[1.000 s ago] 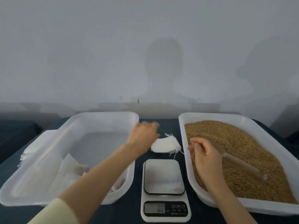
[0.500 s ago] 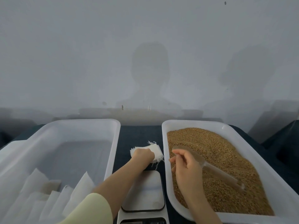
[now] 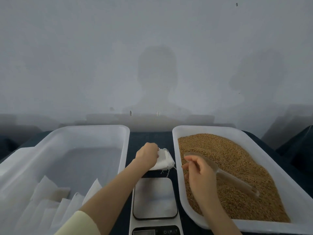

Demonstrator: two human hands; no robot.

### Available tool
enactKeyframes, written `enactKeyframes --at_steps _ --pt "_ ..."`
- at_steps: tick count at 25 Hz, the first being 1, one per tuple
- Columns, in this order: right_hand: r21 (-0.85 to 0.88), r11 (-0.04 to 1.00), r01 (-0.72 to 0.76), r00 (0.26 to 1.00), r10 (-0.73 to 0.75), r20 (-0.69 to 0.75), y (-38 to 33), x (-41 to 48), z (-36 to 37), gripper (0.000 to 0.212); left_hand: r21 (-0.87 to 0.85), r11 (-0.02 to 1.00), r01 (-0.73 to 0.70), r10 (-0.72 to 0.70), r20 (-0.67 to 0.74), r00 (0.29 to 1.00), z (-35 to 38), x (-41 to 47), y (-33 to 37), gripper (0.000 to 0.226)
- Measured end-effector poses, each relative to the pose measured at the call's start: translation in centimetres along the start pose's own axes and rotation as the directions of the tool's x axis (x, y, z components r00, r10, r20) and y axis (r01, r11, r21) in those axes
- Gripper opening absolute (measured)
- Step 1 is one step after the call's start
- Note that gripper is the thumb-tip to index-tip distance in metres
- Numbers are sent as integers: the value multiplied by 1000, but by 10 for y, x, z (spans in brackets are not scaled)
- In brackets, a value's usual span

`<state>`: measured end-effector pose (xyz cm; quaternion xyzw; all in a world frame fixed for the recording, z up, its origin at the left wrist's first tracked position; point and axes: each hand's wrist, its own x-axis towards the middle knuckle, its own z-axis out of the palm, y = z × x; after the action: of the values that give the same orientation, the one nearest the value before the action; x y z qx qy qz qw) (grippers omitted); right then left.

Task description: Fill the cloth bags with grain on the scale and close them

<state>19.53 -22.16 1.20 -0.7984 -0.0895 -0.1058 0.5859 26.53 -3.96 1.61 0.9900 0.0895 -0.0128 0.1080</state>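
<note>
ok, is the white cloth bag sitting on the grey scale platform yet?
No, the white cloth bag lies on the dark table beyond the white digital scale, gripped by the left hand.

The scale point(image 3: 154, 197) carries the only legible markings. On its dark control panel point(image 3: 171, 231), at the near edge, three white button marks stand in a row: a power symbol, the letter "M" and the letter "T". The display point(image 3: 143, 232), left of these marks, is too blurred to read.
</note>
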Motion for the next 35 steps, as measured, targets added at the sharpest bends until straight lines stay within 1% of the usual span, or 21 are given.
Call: enactKeyframes --at_steps 1,2,4,5,7,9,12,15,17,20,22,23,24,26,27,28,31,33,35 --pt "-5 1000 4 1000 -4 9 -2 0 0 22 -50 999 -15 12 -69 998 -10 -11 -3 9" --pt "-7 1000 7 1000 -7 23 -4 0 -1 22 -139 990 -38 18 -144 989 -19 -25 -6 10" --pt "-3 1000 18 997 -17 79 -9 -1 -1 19 -372 924 -90 -8 -254 967 -30 -60 -14 11" --pt "4 1000 29 992 -30 122 -12 -2 -1 18 -483 867 -118 -19 -268 963 -32 -79 -19 10" --pt "39 997 66 973 -73 217 -20 -7 2 22 -658 737 -152 -2 -227 974 -29 -112 -27 11" --pt "63 993 100 954 -114 279 -27 -12 9 27 -743 646 -175 52 -185 981 -24 -131 -34 16" --pt "32 991 131 954 -135 266 -30 -14 17 24 -788 578 -212 115 -178 977 -15 -138 -42 23" --pt "62 995 74 960 -88 265 -26 -15 19 20 -823 522 -222 149 -168 974 -9 -139 -48 22" --pt "71 995 72 959 -89 271 -22 -16 19 17 -837 502 -219 153 -163 975 -6 -137 -49 25" --pt "46 992 114 948 -123 295 -18 -18 19 21 -825 525 -209 158 -147 976 -8 -141 -46 53" --pt "5 987 163 935 -156 320 -16 -19 18 25 -874 465 -143 143 -86 986 -8 -142 -46 59" --pt "-10 982 189 926 -175 334 -16 -19 18 27 -883 452 -123 149 -62 987 -7 -142 -46 57" --pt "-21 976 215 917 -195 349 -15 -20 18 28 -873 471 -130 162 -59 985 -7 -143 -45 48" --pt "-31 964 263 901 -234 365 -14 -20 19 31 -810 560 -175 206 -68 976 -5 -143 -43 25" --pt "-34 961 275 898 -244 365 -13 -20 20 31 -787 587 -190 225 -67 972 -4 -143 -43 20" --pt "-37 960 278 899 -247 362 -13 -20 20 30 -780 595 -194 230 -66 971 -3 -143 -43 18" --pt "-39 957 289 894 -255 368 -12 -20 21 28 -802 571 -177 214 -63 975 -2 -144 -44 17" --pt "-43 949 311 889 -274 367 -13 -21 21 26 -792 587 -168 200 -59 978 -1 -144 -44 12" --pt "-58 940 337 907 -308 286 -15 -21 22 21 -788 597 -151 151 -74 986 -2 -141 -42 15"
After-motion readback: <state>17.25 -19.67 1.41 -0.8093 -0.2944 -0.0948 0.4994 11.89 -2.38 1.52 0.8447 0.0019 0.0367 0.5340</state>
